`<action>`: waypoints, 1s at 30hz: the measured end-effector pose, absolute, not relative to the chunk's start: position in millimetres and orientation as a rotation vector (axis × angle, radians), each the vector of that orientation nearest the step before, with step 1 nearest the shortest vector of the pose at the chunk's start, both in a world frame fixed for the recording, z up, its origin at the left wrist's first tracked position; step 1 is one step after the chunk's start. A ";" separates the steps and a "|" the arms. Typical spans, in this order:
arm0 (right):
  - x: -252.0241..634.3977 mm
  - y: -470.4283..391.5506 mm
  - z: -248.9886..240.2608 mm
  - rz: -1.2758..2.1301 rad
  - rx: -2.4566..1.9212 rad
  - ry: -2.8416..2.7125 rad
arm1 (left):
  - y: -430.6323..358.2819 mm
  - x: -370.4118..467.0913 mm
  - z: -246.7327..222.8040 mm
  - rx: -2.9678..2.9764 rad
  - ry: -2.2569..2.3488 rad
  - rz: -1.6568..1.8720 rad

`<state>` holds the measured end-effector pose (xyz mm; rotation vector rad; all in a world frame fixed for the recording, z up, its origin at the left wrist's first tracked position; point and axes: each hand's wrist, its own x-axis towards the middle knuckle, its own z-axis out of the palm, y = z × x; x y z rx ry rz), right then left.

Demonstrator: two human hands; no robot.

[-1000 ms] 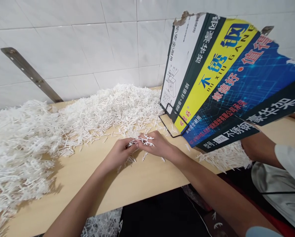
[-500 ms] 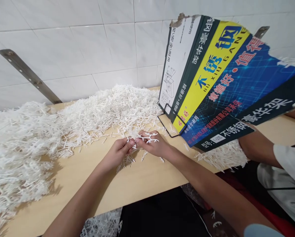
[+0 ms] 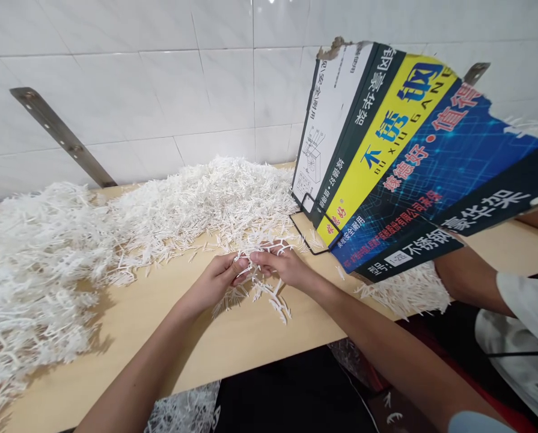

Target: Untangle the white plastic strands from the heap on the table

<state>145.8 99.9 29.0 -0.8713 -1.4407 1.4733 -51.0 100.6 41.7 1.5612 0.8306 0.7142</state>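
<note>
My left hand (image 3: 223,275) and my right hand (image 3: 287,265) meet above the table. Thumb and fingers of each are pinched on a thin white branched plastic piece (image 3: 265,235), whose prongs stick out past the fingertips. Where one hand's grip ends and the other's begins is hard to make out. Below the hands are more white branched bits (image 3: 278,304); whether they hang or lie on the tabletop I cannot tell. Close behind stretches a long heap of small white plastic sticks (image 3: 223,192). A tangled pile of larger white branched pieces (image 3: 29,270) spreads on the left.
A printed cardboard panel (image 3: 386,162) leans upright in a black wire stand (image 3: 311,240) on the wooden table (image 3: 169,343). Beyond it shows another person's arm (image 3: 469,273) beside more white sticks (image 3: 408,291). Metal brackets (image 3: 64,137) are fixed to the tiled wall.
The branched piece at my right hand has shifted, its prongs no longer lying across the back of the hand. More white bits now show below the hands. The camera view has moved slightly.
</note>
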 end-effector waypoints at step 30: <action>142.6 98.0 32.1 1.687 -0.770 -1.371 | 99.8 -56.2 41.0 1.673 0.783 0.643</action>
